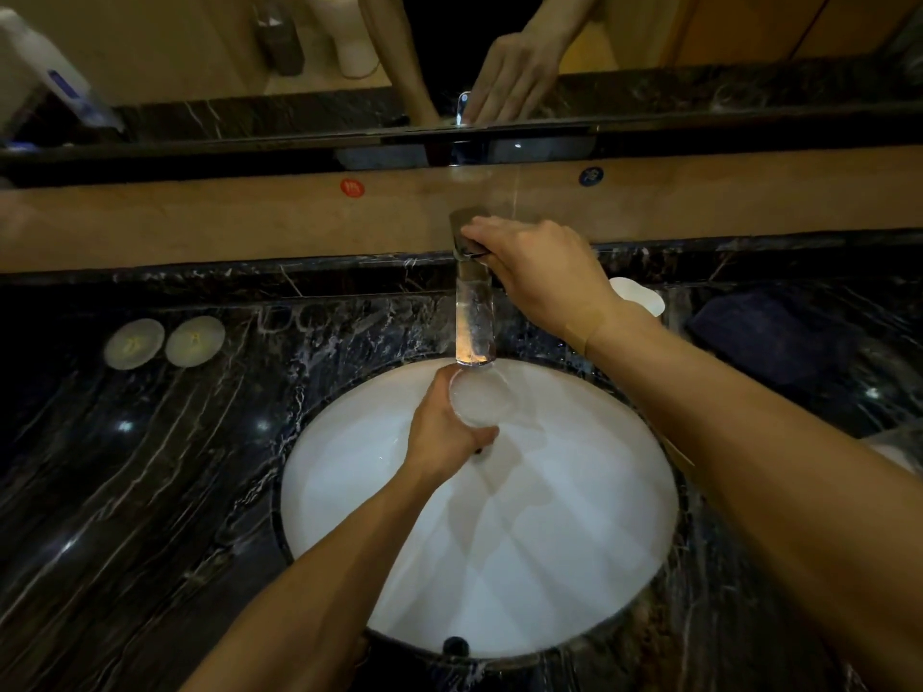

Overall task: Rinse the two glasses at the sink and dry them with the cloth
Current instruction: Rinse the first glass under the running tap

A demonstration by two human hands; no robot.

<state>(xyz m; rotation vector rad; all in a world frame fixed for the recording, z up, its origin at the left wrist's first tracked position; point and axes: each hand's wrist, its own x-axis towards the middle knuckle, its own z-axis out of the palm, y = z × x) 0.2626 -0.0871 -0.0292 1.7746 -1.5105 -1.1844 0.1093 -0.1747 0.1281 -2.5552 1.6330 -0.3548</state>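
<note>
Nearest me, my left hand (444,432) has its grip wrapped round a glass (480,398), holding it over the sink (349,491). The glass stands roughly upright, mouth up, its long axis running up toward the spout (474,317) directly above that grip. Beyond and right of it, my right hand (539,272) has its grip curled over the tap lever (467,232). The cloth (759,332), I judge, is the dark fold on the desk (150,442) right of the right grip, so that hand is nearer to it. I cannot pick out the second glass for certain. Rinsing looks underway.
</note>
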